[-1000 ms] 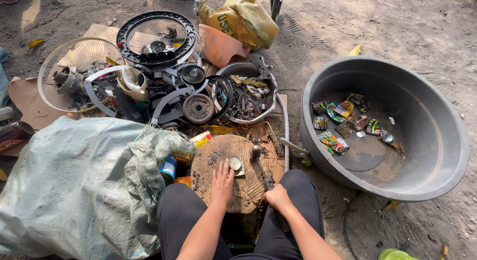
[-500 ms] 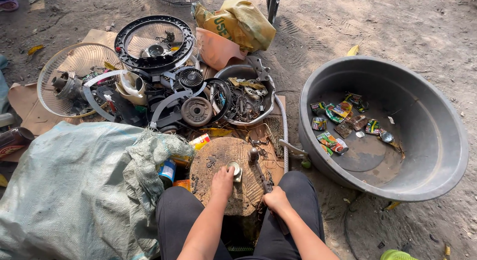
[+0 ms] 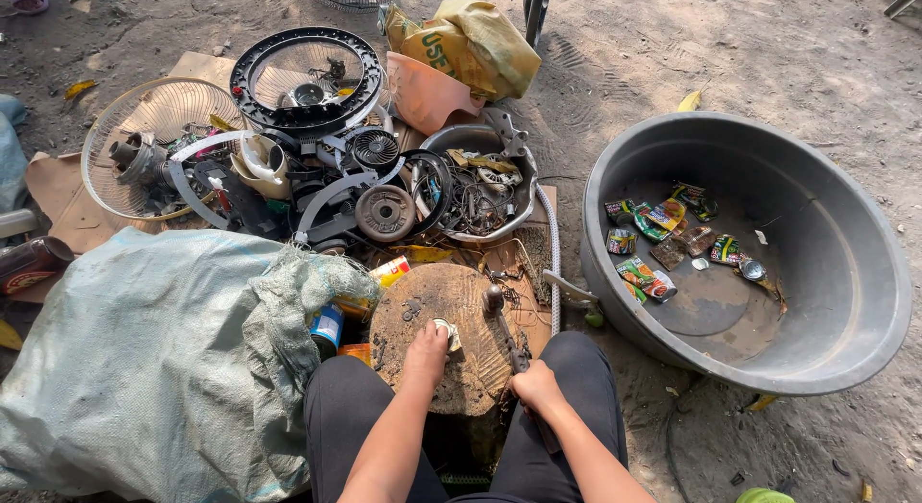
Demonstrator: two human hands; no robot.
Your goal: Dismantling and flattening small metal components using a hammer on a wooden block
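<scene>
- Left hand (image 3: pixel 424 351) rests on top of the wooden stump block (image 3: pixel 444 344); fingers pinched narrow on a small flattened metal piece (image 3: pixel 445 334), holding it down against the wood just ahead of the fingertips.
- Right hand (image 3: pixel 534 388) is closed round the handle of a hammer (image 3: pixel 503 325); the hammer head lies on the block, just right of the left fingertips and apart from the piece.
- A few small dark bits lie on the block beyond the left fingers, loose.
- Step in hand, as I judge it: steadying the piece on the block for a blow; the hammer is not yet raised.
- Next move would call for lifting the hammer head clear and bringing it down on the piece while the left fingers stay off to the side of the strike spot; the fingers sit very close to it.
- Far right of the right hand: a grey plastic basin (image 3: pixel 845 272) holding flattened cans and scraps.
- Beyond both hands: a scrap heap of fan guards (image 3: pixel 158 143), wire and motor parts.
- Left of the left arm: a pale woven sack (image 3: pixel 134 359), bulging.
</scene>
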